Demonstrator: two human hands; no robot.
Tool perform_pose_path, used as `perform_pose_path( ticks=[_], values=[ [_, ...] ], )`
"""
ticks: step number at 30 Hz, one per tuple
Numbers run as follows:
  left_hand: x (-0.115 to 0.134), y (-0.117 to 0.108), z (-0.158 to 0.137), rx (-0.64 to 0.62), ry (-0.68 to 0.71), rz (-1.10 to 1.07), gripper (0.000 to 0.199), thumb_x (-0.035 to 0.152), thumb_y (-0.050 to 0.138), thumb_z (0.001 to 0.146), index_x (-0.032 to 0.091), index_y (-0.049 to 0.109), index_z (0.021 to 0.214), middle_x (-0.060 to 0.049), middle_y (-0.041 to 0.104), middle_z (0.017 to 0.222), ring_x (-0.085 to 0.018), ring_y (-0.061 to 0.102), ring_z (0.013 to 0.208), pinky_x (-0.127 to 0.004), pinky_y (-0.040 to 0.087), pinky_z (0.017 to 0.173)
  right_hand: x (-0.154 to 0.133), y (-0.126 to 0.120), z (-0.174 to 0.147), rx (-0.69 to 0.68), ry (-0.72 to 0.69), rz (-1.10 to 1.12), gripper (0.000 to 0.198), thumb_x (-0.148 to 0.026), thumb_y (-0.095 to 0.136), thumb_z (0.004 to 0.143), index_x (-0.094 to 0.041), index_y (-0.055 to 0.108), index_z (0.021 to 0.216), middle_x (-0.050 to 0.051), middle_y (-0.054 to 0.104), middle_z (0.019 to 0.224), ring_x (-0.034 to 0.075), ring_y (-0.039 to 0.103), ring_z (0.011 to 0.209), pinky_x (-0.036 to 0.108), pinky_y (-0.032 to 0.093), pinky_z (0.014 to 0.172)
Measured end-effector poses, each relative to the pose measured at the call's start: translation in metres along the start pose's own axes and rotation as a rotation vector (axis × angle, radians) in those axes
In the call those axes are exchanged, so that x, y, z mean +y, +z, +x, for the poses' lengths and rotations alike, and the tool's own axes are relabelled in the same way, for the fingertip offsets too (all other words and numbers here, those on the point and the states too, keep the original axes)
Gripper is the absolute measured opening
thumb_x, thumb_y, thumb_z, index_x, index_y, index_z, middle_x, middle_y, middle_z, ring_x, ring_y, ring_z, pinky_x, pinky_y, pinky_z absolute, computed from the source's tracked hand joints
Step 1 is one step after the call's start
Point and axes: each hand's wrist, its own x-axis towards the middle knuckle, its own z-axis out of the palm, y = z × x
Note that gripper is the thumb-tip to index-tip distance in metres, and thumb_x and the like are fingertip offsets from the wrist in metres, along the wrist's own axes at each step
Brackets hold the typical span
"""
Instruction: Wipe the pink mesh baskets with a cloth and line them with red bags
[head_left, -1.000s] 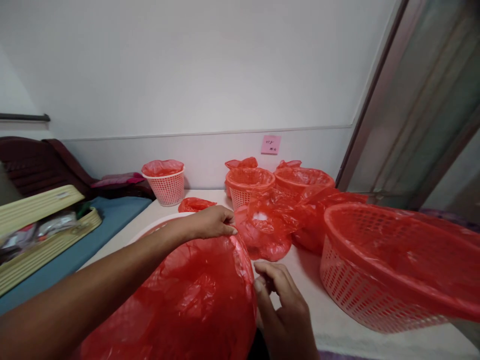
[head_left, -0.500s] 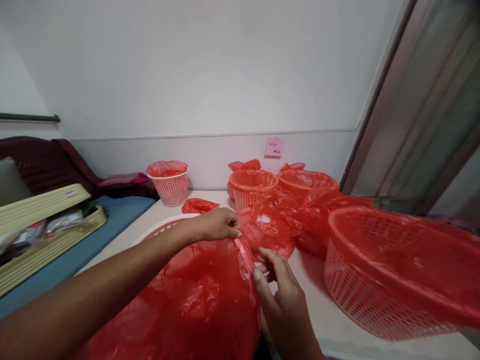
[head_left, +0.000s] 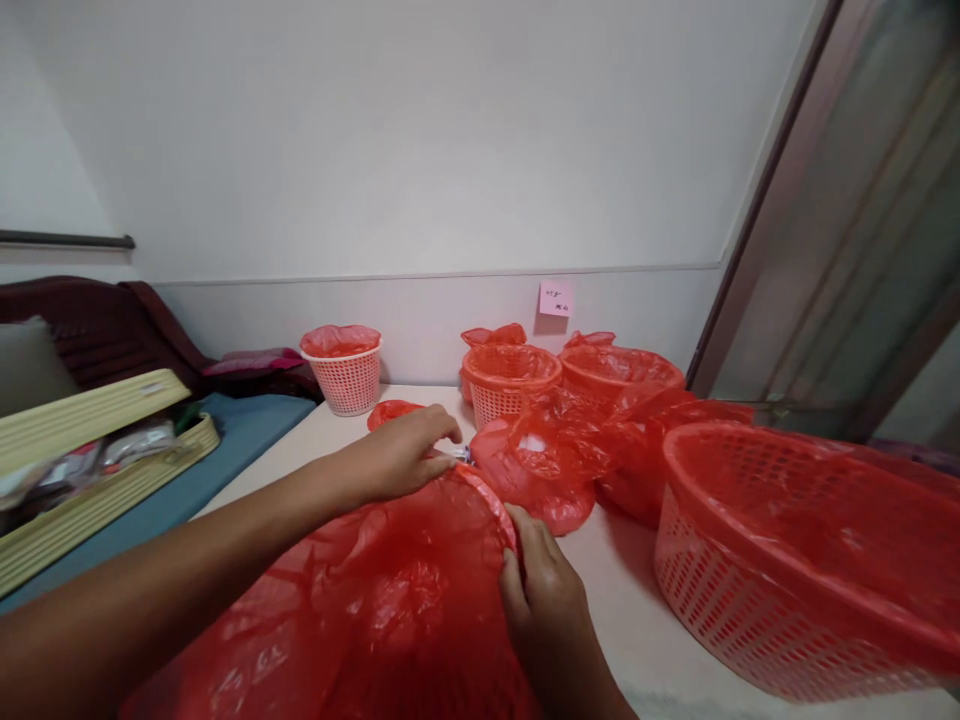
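Note:
A large basket close in front of me is lined with a thin red plastic bag [head_left: 337, 600], which is folded over the rim. My right hand [head_left: 551, 590] pinches the bag at the right side of the rim, fingers outside and thumb toward the inside. Above the far part of the rim is my left hand [head_left: 409, 452]; its thumb and fingers are apart, with nothing visible between them. The bag and my forearm hide most of this basket.
To the right stands a big lined basket [head_left: 750, 580]. Crumpled red bags [head_left: 532, 470] lie on the white table [head_left: 622, 580] ahead. Smaller lined baskets, a white one [head_left: 346, 385] among them, stand along the wall. At left, a yellow box [head_left: 112, 490] rests on a blue surface.
My right hand has closed on the bag at the rim. My left hand has let go of the rim and shifted left, its fingers parting. The bag now covers the far rim.

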Motion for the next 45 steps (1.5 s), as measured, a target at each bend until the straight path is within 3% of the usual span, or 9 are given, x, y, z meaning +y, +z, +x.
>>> perform_pose_path(
  ticks=[4, 10, 13, 18, 23, 26, 32, 40, 45],
  values=[
    [-0.006, -0.011, -0.034, 0.116, -0.146, 0.109, 0.023, 0.037, 0.042, 0.091, 0.021, 0.057, 0.086, -0.003, 0.062, 0.083, -0.017, 0.054, 0.074, -0.029, 0.036, 0.065, -0.001, 0.002, -0.003, 0.062, 0.064, 0.082, 0.041, -0.011, 0.036, 0.088, -0.018, 0.047, 0.127, 0.009, 0.062, 0.108, 0.019, 0.062, 0.100, 0.032, 0.053, 0.085],
    [-0.007, -0.013, -0.057, -0.128, -0.259, 0.056, 0.032, 0.047, 0.041, 0.091, 0.023, 0.063, 0.092, -0.004, 0.067, 0.091, -0.020, 0.058, 0.081, -0.031, 0.039, 0.073, -0.003, 0.006, -0.003, 0.067, 0.105, 0.102, 0.039, -0.012, 0.037, 0.087, -0.021, 0.049, 0.124, 0.008, 0.063, 0.110, 0.020, 0.061, 0.103, 0.033, 0.052, 0.086],
    [-0.002, -0.012, -0.053, -0.146, -0.238, -0.157, 0.026, 0.042, 0.046, 0.088, 0.023, 0.062, 0.096, -0.001, 0.065, 0.091, -0.018, 0.056, 0.081, -0.030, 0.039, 0.074, -0.003, 0.008, -0.003, 0.068, 0.091, 0.096, 0.040, -0.012, 0.037, 0.087, -0.021, 0.048, 0.125, 0.008, 0.063, 0.110, 0.020, 0.061, 0.103, 0.033, 0.051, 0.086],
    [-0.011, -0.008, -0.045, -0.068, -0.393, -0.442, 0.028, 0.045, 0.060, 0.077, 0.019, 0.051, 0.072, 0.006, 0.044, 0.061, -0.010, 0.039, 0.055, -0.025, 0.034, 0.053, -0.002, 0.007, -0.005, 0.053, 0.095, 0.088, 0.038, -0.013, 0.037, 0.089, -0.021, 0.047, 0.125, 0.009, 0.062, 0.111, 0.020, 0.061, 0.103, 0.034, 0.051, 0.086],
    [-0.026, -0.015, -0.043, -0.074, -0.411, -0.588, 0.033, 0.050, 0.061, 0.075, 0.018, 0.052, 0.075, 0.008, 0.044, 0.056, -0.007, 0.035, 0.045, -0.021, 0.026, 0.044, -0.005, 0.005, -0.007, 0.045, 0.091, 0.103, 0.039, -0.013, 0.037, 0.089, -0.023, 0.046, 0.126, 0.007, 0.062, 0.114, 0.019, 0.060, 0.106, 0.032, 0.050, 0.089],
    [-0.028, -0.024, -0.035, -0.089, -0.401, -0.615, 0.032, 0.046, 0.066, 0.071, 0.016, 0.057, 0.075, 0.006, 0.048, 0.057, -0.006, 0.036, 0.047, -0.021, 0.025, 0.045, -0.006, 0.004, -0.007, 0.033, 0.100, 0.110, 0.039, -0.013, 0.036, 0.089, -0.023, 0.046, 0.126, 0.007, 0.062, 0.113, 0.018, 0.060, 0.106, 0.032, 0.050, 0.090],
    [-0.029, -0.025, -0.009, -0.007, -0.365, -0.611, 0.031, 0.039, 0.069, 0.060, 0.017, 0.058, 0.079, 0.002, 0.060, 0.071, -0.011, 0.052, 0.063, -0.025, 0.041, 0.061, -0.002, 0.006, -0.007, 0.053, 0.081, 0.082, 0.040, -0.013, 0.037, 0.088, -0.021, 0.047, 0.126, 0.007, 0.062, 0.112, 0.019, 0.060, 0.104, 0.033, 0.050, 0.090],
    [-0.060, -0.024, 0.009, 0.043, -0.417, -0.440, 0.020, 0.030, 0.071, 0.057, 0.016, 0.062, 0.068, 0.003, 0.059, 0.059, -0.012, 0.049, 0.057, -0.024, 0.036, 0.056, -0.004, 0.006, -0.005, 0.050, 0.075, 0.043, 0.042, -0.013, 0.036, 0.089, -0.020, 0.044, 0.129, 0.008, 0.062, 0.115, 0.019, 0.060, 0.107, 0.033, 0.051, 0.090],
    [-0.073, -0.022, 0.011, -0.022, -0.424, -0.497, 0.014, 0.023, 0.073, 0.057, 0.016, 0.065, 0.064, 0.002, 0.061, 0.058, -0.012, 0.051, 0.057, -0.024, 0.034, 0.054, -0.002, 0.005, -0.005, 0.094, 0.007, -0.014, 0.045, -0.012, 0.036, 0.089, -0.019, 0.043, 0.133, 0.008, 0.062, 0.120, 0.017, 0.059, 0.112, 0.030, 0.052, 0.092]
  ],
)
